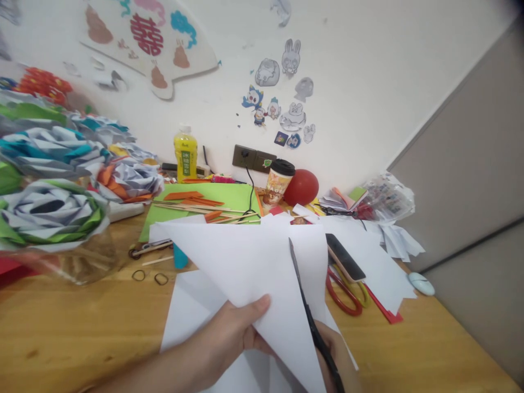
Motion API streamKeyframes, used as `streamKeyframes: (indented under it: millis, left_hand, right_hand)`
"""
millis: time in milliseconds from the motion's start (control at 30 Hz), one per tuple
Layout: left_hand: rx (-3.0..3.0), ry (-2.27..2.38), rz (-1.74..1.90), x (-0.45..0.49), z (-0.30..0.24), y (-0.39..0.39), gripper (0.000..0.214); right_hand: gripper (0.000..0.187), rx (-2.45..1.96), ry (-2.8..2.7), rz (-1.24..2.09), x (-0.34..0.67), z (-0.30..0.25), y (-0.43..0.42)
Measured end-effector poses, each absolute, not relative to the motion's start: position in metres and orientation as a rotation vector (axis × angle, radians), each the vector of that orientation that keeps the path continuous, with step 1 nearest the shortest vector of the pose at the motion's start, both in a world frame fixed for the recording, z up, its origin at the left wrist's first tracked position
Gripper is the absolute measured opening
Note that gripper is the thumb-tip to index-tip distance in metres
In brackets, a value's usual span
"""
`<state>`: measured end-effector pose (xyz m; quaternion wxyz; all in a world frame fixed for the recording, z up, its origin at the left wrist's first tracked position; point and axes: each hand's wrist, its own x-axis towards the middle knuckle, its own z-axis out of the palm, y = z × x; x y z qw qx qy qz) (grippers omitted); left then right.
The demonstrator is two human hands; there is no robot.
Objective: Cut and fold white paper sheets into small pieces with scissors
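Observation:
My left hand [233, 330] pinches a folded white sheet of paper [254, 267], thumb on top, and holds it up over the table. My right hand [338, 355] shows only in part behind the paper's lower right edge and grips black scissors [309, 316]. The scissor blade lies along the sheet's right side, its tip pointing away from me. More white sheets [192, 316] lie flat on the wooden table [82, 327] under the hands.
A phone [345, 256] rests on red-handled scissors [344, 295] to the right. A white mouse [421, 284] sits near the table's right edge. Behind are green paper with wooden sticks [204, 210], a paper cup [278, 183], a red balloon [302, 187], a yellow bottle [185, 154]. Paper flowers [53, 207] crowd the left.

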<state>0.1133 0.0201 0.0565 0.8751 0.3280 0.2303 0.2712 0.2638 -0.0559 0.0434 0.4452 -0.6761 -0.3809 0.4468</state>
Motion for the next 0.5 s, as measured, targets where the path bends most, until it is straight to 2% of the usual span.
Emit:
streamKeyframes:
  millis: [500]
  left_hand:
    - [0.625, 0.461, 0.535, 0.113, 0.062, 0.021, 0.034]
  right_hand:
    - [0.033, -1.670, -0.987, 1.138, 0.267, 0.032, -0.053]
